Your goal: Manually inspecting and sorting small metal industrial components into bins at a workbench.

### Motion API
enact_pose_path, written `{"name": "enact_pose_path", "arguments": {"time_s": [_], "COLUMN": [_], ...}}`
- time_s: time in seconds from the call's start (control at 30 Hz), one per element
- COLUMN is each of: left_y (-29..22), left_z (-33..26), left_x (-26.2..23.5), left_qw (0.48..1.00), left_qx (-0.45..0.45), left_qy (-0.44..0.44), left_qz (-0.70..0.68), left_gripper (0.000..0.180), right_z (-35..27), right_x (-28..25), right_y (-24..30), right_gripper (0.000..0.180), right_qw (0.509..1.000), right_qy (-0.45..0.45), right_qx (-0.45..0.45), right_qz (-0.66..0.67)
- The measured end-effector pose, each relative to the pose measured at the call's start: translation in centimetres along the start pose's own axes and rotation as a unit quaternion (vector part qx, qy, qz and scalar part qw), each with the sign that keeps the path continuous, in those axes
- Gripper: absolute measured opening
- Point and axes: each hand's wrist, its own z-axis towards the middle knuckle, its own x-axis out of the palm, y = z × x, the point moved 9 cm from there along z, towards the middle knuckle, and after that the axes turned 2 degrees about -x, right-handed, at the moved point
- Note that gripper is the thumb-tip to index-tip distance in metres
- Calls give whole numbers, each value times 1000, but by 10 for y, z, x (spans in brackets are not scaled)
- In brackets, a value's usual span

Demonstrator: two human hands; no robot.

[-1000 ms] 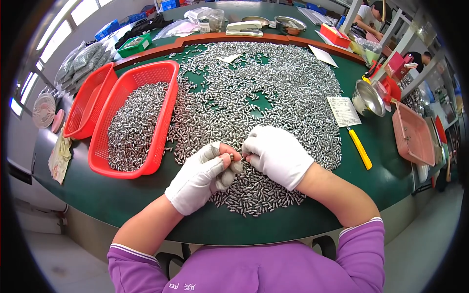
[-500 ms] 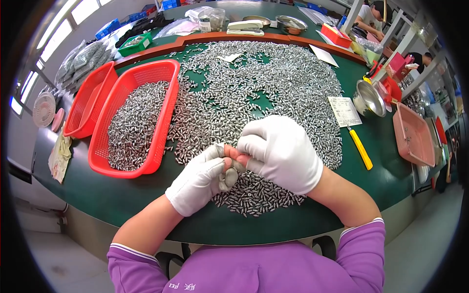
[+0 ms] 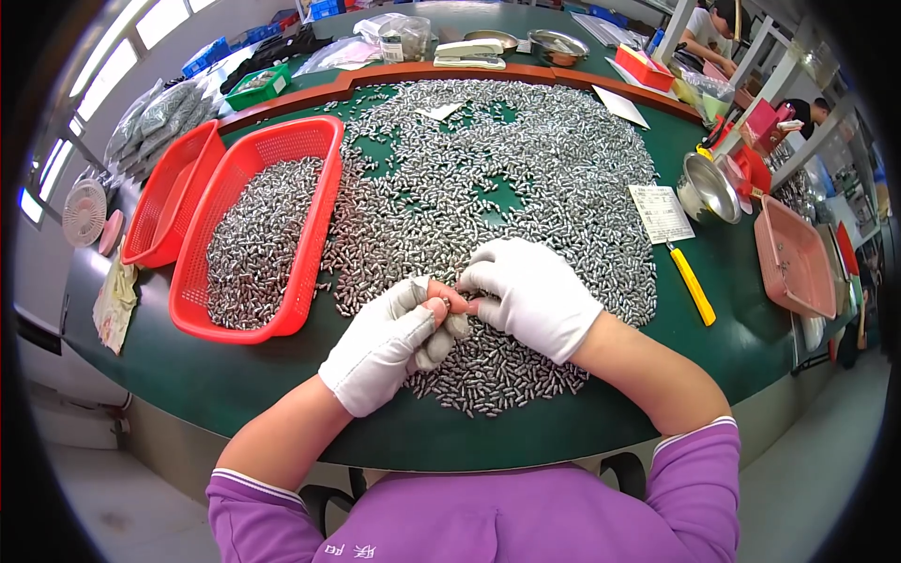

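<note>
Baskets (image 3: 282, 178) left of hands, knife (image 3: 693, 285) right.

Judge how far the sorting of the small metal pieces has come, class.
Done: a red basket already holds a layer of metal pieces. In hand: the left hand and right hand, both gloved, meet fingertip to fingertip over the pile. Left: most pieces still cover the green table.
</note>
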Motion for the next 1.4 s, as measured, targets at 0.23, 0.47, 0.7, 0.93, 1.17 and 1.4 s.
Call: {"name": "enact_pose_path", "arguments": {"time_s": [0.23, 0.47, 0.7, 0.93, 1.17, 1.4], "left_y": [-3, -1, -1, -3, -3, -1], "left_z": [-1, -1, 1, 5, 8, 8], "left_x": [2, -1, -2, -11, -12, -11], "left_qw": [999, 1000, 1000, 992, 988, 989], "left_qx": [5, -1, 6, 52, 58, 42], "left_qy": [-7, -18, -14, -6, 33, 27], "left_qz": [33, 12, -24, -119, -138, -138], "left_gripper": [19, 19, 19, 19, 23, 22], "right_z": [0, -3, -3, -8, -6, -4], "right_x": [5, 0, 5, 0, 10, 14], "right_y": [4, -4, -6, 3, 10, 6], "right_gripper": [9, 9, 8, 18, 15, 10], "right_qw": [999, 998, 997, 992, 999, 994], "right_qy": [0, 9, 33, 122, 50, 68], "right_qx": [-11, 6, 15, 31, 6, 21], "right_qz": [-52, -60, -72, 1, -10, -83]}}
